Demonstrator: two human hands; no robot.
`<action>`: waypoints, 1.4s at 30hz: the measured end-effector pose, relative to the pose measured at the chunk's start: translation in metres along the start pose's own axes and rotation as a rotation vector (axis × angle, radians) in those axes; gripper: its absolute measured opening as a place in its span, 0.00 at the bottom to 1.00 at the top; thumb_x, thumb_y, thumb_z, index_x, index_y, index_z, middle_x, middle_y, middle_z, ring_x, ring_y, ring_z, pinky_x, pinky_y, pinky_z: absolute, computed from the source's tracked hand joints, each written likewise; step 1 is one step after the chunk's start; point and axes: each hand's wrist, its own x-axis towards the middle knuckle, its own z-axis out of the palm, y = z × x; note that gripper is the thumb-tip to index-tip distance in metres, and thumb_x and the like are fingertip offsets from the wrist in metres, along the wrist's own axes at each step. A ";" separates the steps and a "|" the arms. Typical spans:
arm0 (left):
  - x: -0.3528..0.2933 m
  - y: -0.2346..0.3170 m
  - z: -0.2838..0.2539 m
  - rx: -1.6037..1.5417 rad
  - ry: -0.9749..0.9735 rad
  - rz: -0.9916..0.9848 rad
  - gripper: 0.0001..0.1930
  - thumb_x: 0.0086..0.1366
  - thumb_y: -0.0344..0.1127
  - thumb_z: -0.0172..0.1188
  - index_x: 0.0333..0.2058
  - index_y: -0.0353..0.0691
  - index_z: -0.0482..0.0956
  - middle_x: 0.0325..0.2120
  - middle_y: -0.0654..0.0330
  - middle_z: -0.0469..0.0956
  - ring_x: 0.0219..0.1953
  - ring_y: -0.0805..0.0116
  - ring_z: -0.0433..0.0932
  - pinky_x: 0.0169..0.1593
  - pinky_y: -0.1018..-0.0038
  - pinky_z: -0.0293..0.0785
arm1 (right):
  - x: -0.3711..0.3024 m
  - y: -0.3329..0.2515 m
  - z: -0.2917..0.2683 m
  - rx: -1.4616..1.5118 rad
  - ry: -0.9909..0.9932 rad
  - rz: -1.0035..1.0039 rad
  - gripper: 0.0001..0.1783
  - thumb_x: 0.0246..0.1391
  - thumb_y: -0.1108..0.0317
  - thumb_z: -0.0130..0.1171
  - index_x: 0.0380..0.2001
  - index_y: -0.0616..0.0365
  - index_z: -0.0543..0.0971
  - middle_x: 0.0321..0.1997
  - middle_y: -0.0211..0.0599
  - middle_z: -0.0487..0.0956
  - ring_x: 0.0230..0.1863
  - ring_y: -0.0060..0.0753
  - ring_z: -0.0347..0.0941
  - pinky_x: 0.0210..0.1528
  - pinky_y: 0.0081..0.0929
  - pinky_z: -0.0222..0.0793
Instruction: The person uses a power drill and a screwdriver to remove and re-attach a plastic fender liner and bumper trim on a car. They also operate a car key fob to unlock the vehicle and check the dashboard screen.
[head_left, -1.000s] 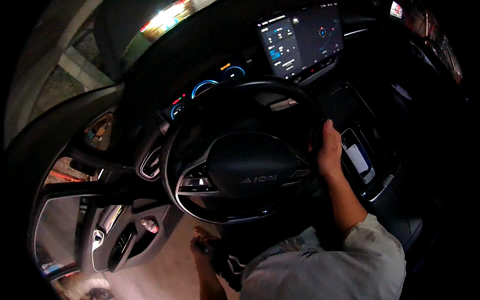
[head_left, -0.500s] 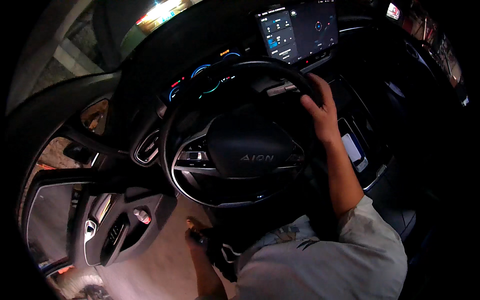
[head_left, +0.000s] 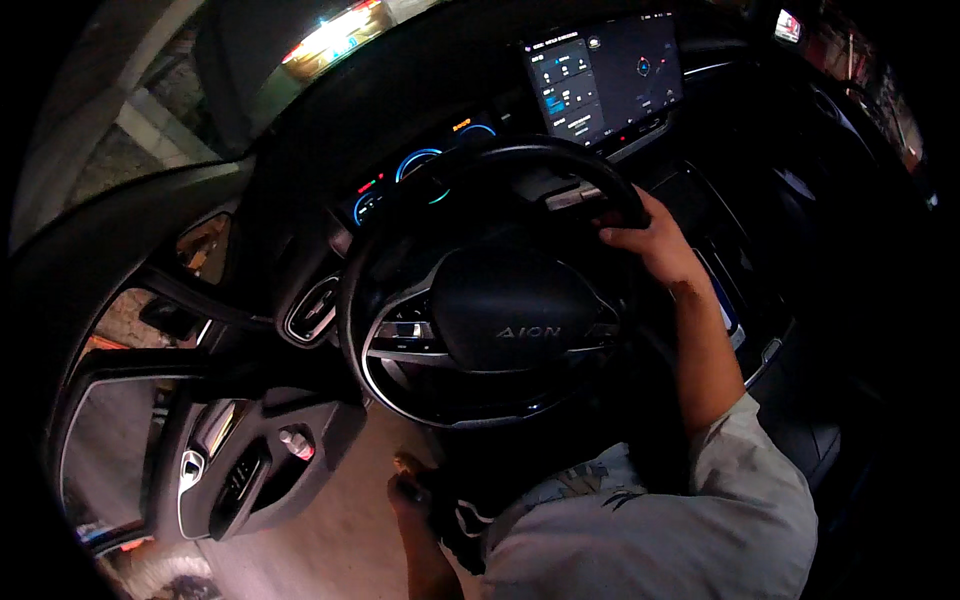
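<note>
Here, door pocket, pale item inside, gripped wheel

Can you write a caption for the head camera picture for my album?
Right hand on the dark steering wheel, car door open, big screen glowing.

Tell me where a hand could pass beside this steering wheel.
Probably at lower left, over the pale ground, between the open door and the bare limb on the person's left. Crowded at right: the right hand grips the steering wheel beside the centre console.
</note>
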 end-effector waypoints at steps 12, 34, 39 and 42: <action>-0.009 0.007 0.006 -0.122 0.071 -0.062 0.12 0.67 0.44 0.51 0.37 0.46 0.80 0.32 0.66 0.81 0.39 0.68 0.78 0.39 0.74 0.72 | -0.005 -0.012 0.014 -0.002 0.071 0.003 0.31 0.50 0.69 0.70 0.58 0.58 0.74 0.41 0.32 0.81 0.44 0.26 0.76 0.51 0.27 0.70; 0.032 0.009 -0.011 -0.144 -0.549 0.111 0.10 0.62 0.42 0.54 0.36 0.44 0.78 0.29 0.59 0.78 0.26 0.66 0.73 0.35 0.68 0.73 | 0.054 -0.119 0.090 -0.901 -0.066 -0.522 0.36 0.60 0.32 0.51 0.35 0.61 0.81 0.27 0.51 0.81 0.35 0.57 0.80 0.38 0.47 0.74; 0.016 0.009 0.026 -0.215 -0.174 -0.027 0.12 0.64 0.42 0.53 0.41 0.42 0.76 0.29 0.59 0.77 0.26 0.66 0.70 0.37 0.69 0.71 | 0.021 -0.157 0.235 -1.000 -0.524 -0.695 0.33 0.62 0.38 0.51 0.36 0.61 0.84 0.35 0.50 0.84 0.40 0.51 0.82 0.41 0.49 0.77; 0.025 0.012 0.079 -0.181 -0.233 -0.079 0.15 0.64 0.43 0.53 0.45 0.42 0.74 0.34 0.60 0.76 0.33 0.66 0.71 0.43 0.68 0.71 | -0.036 -0.060 0.320 -1.133 -0.419 -1.048 0.30 0.62 0.42 0.50 0.47 0.60 0.80 0.47 0.40 0.82 0.52 0.44 0.78 0.52 0.45 0.72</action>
